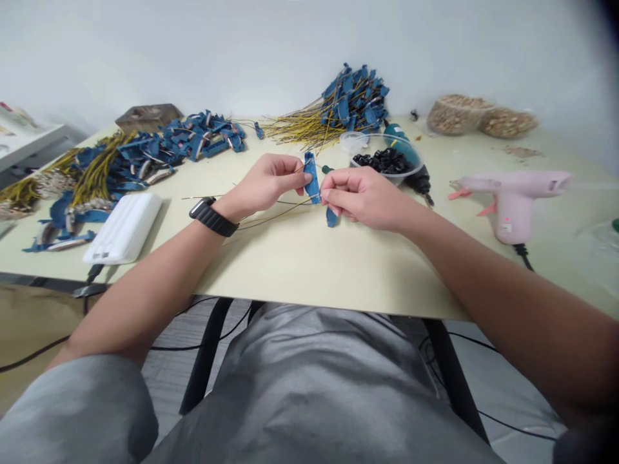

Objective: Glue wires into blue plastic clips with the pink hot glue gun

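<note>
Above the middle of the table, my left hand (273,182) pinches a flat blue piece (312,182) between thumb and fingertips. My right hand (365,196) is closed at the lower end of that piece, its fingertips together on a thin yellowish wire (294,209) that runs back under my left wrist. A second blue piece (331,217) shows just below my right fingers; whether they hold it too I cannot tell. Just behind my right hand stands a clear tub (411,169) of small black parts (382,161).
Blue pieces on yellow wires lie in a bundle (355,96) at the back and a heap (203,135) at the left. A white power bank (123,229) sits front left. On the right are a pink glue gun (520,193), a green tool (420,180) and bags of wood-coloured bits (457,115).
</note>
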The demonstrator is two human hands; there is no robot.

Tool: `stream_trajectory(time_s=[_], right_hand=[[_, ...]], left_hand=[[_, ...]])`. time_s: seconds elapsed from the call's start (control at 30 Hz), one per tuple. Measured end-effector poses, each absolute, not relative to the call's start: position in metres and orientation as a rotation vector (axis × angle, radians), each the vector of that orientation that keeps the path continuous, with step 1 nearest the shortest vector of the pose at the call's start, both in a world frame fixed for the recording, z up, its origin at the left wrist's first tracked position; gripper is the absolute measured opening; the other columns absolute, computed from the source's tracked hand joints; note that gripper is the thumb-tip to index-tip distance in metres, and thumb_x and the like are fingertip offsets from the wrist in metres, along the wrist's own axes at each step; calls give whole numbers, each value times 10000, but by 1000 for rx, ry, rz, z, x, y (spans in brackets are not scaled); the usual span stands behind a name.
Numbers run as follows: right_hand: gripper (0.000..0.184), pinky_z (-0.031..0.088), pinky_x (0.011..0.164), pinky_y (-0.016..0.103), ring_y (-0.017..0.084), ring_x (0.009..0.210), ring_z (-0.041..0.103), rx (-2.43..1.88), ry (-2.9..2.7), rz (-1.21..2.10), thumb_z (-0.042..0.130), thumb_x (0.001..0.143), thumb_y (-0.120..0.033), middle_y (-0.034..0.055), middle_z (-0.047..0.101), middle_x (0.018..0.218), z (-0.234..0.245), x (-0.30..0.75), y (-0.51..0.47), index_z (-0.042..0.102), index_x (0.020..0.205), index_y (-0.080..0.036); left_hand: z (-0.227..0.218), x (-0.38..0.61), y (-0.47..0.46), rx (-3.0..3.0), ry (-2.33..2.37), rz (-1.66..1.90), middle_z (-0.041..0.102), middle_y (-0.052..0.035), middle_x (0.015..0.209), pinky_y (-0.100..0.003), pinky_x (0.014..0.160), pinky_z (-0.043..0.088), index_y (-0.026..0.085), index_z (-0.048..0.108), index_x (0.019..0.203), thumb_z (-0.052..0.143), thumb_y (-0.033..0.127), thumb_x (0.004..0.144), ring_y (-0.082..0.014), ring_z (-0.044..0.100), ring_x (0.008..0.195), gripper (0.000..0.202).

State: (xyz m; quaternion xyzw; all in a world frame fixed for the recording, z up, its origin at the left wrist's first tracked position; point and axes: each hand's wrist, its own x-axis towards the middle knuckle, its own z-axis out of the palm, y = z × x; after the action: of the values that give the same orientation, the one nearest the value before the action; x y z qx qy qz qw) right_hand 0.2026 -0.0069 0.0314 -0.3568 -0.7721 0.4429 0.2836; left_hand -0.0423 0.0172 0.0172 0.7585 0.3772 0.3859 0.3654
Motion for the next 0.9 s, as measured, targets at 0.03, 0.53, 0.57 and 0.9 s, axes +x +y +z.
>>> stream_trajectory(time_s=[0.03, 0.53, 0.57, 0.9], right_hand=[[223, 359, 522, 271, 99, 544, 535, -953, -2071, 1191, 763, 1015, -195, -26, 669, 679, 31, 203, -7, 659, 819, -215], [245, 375, 520, 263, 96, 539, 524, -942, -2071, 1189, 798, 1040, -233, -18, 672, 690, 28, 203, -4, 668, 834, -208], [248, 379, 522, 262, 94, 537, 521, -937, -2069, 1182, 799, 1038, -223, -19, 666, 684, 28, 203, -4, 667, 829, -206], [256, 378, 515, 250, 83, 519, 522, -946, -2041, 1166, 731, 1012, -61, -37, 644, 639, 27, 202, -3, 676, 798, -191]], left_hand=[[17, -42, 17, 1941, 958, 993, 752, -45, 772, -381, 813, 566, 198, 681, 720, 791, 333, 987, -182, 721, 780, 318], [16, -42, 18, 1856, 902, 1010, 769, -41, 779, -344, 832, 573, 193, 732, 738, 827, 312, 967, -162, 695, 761, 275], [16, -41, 18, 1852, 897, 1012, 764, -39, 772, -327, 812, 561, 189, 727, 730, 824, 294, 969, -154, 687, 753, 278], [18, -38, 16, 1832, 903, 1029, 748, -28, 743, -287, 771, 532, 171, 721, 706, 841, 231, 987, -130, 672, 720, 311]])
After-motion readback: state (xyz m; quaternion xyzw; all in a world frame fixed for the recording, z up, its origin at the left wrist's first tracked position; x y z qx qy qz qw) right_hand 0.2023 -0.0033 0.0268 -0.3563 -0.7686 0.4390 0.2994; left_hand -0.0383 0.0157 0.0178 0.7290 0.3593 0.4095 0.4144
